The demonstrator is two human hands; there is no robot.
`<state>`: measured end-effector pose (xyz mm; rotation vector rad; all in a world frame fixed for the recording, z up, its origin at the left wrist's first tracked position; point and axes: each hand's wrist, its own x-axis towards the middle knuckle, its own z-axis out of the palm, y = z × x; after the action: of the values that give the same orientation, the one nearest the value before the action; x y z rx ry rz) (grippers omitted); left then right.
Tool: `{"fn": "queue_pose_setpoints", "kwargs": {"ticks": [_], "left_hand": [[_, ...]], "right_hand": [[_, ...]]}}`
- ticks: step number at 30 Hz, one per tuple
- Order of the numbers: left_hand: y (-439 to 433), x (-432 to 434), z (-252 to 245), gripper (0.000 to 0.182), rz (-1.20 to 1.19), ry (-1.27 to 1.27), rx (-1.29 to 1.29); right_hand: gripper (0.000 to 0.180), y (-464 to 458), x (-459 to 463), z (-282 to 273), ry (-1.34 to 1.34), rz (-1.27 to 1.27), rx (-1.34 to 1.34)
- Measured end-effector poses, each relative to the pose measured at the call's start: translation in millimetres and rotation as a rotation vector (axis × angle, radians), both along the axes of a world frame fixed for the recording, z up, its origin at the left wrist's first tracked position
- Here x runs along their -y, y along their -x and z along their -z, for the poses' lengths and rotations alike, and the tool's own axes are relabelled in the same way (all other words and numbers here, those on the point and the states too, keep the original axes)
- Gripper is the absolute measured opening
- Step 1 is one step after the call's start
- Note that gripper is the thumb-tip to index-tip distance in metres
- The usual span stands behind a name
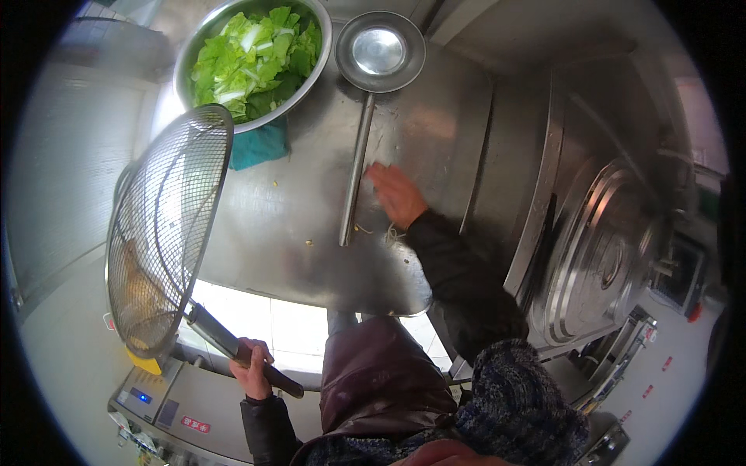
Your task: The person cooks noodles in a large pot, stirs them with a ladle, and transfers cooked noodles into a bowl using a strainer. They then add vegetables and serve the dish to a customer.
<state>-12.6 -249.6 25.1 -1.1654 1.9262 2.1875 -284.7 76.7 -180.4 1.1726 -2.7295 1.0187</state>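
Note:
My left hand (253, 368) is closed around the dark handle of a large wire-mesh strainer (166, 233), which is tilted on its side at the left. My right hand (396, 193) hovers over or rests on the steel counter, just right of a ladle's long handle; contact with the counter cannot be told. The steel ladle (380, 51) lies with its round bowl towards the back. A steel basin (319, 76) of chopped leafy greens (250, 58) stands at the back left, beside a teal cloth (260, 145).
The steel counter (303, 198) bears small scraps and a bit of string (394, 234) near my right wrist. To the right is a large round metal lid (606, 262). A steel appliance with a lit display (141, 397) stands at the lower left.

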Motion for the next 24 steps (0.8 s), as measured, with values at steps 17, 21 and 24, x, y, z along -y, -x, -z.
{"fn": "queue_pose_setpoints", "kwargs": {"ticks": [17, 21, 24], "left_hand": [[-29.4, 8.5, -6.4, 0.013, -0.066, -0.058, 0.052], [-32.5, 13.2, -5.6, 0.014, -0.087, -0.084, 0.022], [-33.4, 12.2, -3.8, 0.015, -0.087, -0.084, -0.005]], "right_hand": [[0.035, 42.5, 13.9, -13.2, -0.074, 0.081, 0.145], [0.034, 66.4, 20.2, -19.3, -0.118, 0.398, -0.117], [0.032, 53.4, 37.2, -12.8, -0.059, 0.163, -0.086]]}}
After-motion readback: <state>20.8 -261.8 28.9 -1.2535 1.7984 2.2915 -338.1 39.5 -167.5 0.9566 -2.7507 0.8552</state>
